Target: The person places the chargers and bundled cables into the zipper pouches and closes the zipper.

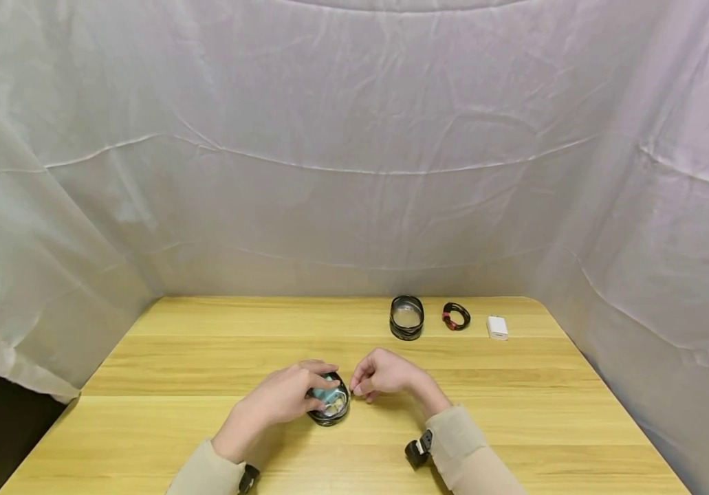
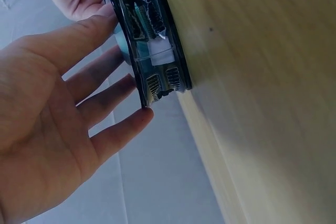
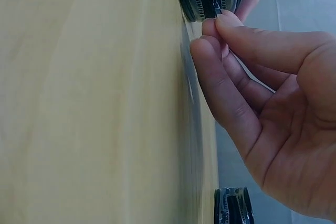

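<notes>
A small round clear pouch point(image 1: 337, 412) with black trim lies near the front middle of the table, teal and white things showing through its top. My left hand point(image 1: 282, 393) holds it from above, fingertips and thumb on its upper rim. In the left wrist view, zipper teeth run along the side wall of the pouch point(image 2: 157, 51). My right hand point(image 1: 388, 375) is at the pouch's right side. Its thumb and forefinger pinch the zipper pull point(image 3: 216, 6), seen in the right wrist view; the pull's end is hidden between the fingertips.
Farther back on the wooden table point(image 1: 205, 344) stands a second clear pouch point(image 1: 406, 333) with black trim. To its right are a coiled black cable point(image 1: 467, 317) with a red tie and a white charger plug point(image 1: 497, 328). Pale curtains point(image 1: 354, 206) surround the table's back and sides.
</notes>
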{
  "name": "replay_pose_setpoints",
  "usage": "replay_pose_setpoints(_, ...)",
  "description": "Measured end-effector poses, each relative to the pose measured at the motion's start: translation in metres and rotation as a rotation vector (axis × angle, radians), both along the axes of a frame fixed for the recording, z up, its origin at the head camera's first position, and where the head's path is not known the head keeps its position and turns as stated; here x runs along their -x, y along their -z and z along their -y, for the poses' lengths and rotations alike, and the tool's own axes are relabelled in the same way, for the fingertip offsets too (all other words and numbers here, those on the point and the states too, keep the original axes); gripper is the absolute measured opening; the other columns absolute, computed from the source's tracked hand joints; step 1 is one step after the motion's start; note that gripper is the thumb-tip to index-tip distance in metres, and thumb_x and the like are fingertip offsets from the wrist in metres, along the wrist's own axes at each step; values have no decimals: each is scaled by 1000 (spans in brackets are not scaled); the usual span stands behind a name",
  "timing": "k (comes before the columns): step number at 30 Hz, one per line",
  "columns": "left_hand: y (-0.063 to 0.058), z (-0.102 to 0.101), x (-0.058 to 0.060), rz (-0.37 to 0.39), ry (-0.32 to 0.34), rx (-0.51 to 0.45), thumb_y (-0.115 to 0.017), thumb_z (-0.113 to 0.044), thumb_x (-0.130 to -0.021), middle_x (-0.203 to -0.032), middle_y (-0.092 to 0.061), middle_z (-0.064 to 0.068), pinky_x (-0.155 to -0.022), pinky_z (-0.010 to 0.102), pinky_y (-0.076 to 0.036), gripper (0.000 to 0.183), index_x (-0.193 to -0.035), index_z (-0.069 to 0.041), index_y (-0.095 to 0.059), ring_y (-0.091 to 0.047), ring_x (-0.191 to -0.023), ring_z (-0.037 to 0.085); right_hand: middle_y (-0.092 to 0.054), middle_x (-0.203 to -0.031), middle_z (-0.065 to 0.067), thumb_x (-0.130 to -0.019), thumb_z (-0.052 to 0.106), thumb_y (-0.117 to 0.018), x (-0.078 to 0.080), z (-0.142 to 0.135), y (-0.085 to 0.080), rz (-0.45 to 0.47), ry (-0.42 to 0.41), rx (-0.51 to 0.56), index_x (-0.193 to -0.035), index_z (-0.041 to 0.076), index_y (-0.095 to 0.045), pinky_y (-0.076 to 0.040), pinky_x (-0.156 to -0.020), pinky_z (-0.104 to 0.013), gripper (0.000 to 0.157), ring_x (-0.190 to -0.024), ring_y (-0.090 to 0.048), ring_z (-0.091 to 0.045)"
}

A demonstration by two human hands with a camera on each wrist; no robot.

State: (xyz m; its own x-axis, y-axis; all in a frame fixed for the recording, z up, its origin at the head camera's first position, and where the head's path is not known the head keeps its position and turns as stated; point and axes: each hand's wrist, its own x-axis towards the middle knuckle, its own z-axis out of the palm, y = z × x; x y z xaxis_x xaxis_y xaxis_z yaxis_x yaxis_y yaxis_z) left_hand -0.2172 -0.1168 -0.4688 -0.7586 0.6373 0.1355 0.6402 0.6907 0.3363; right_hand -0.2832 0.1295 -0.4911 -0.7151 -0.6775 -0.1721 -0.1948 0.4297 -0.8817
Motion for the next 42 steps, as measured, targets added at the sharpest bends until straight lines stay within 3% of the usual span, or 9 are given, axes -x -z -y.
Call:
replay_pose_setpoints(7, -2, 0, -2, 1, -33, 13, -86, -18, -85, -144, -63, 11, -99, 49, -57, 44, -127, -11, -76, -60, -131, 33, -72, -81, -7, -92, -6, -72, -1, 2, 1, 21, 46, 5, -92, -2, -75, -65, -70, -32, 5, -72, -68, -15)
replay_pose_setpoints(15, -5, 1, -2, 12, -80, -10, -86, -13, -84, -137, -65, 10, -101, 52, -56, 40, -123, -9, -77, -60, -128, 33, -74, -84, -10, -93, -7, -70, -1, 3, 2, -14, 114, 41, -93, -5, -75, -65, -71, -34, 5, -73, -71, -19)
replay_pose_setpoints(22, -6, 1, -2, 5, -93, 3, -86, -14, -84, -127, -67, 6, -94, 47, -59, 38, -121, -9, -77, -63, -118, 28, -75, -85, -12, -93, -10, -68, 0, 5, 4, -34, 148, 56, -93, -7, -74, -65, -70, -33, 7, -71, -70, -18)
replay_pose_setpoints(33, -3, -4, 0, -22, 38, 14, -86, -18, -86, -140, -65, 6, -106, 49, -52, 44, -128, -10, -75, -60, -129, 29, -74, -85, -10, -94, -9, -67, 0, 5, 4, -17, 142, 60, -94, -6, -74, -65, -71, -34, 8, -74, -72, -18)
replay_pose_setpoints(42, -1, -2, -1, 16, 31, -8, -83, -19, -88, -142, -64, 6, -107, 50, -52, 44, -130, -13, -75, -59, -131, 30, -75, -86, -10, -94, -9, -68, 1, 5, 4, -13, 134, 45, -95, -5, -75, -65, -71, -34, 7, -76, -73, -21)
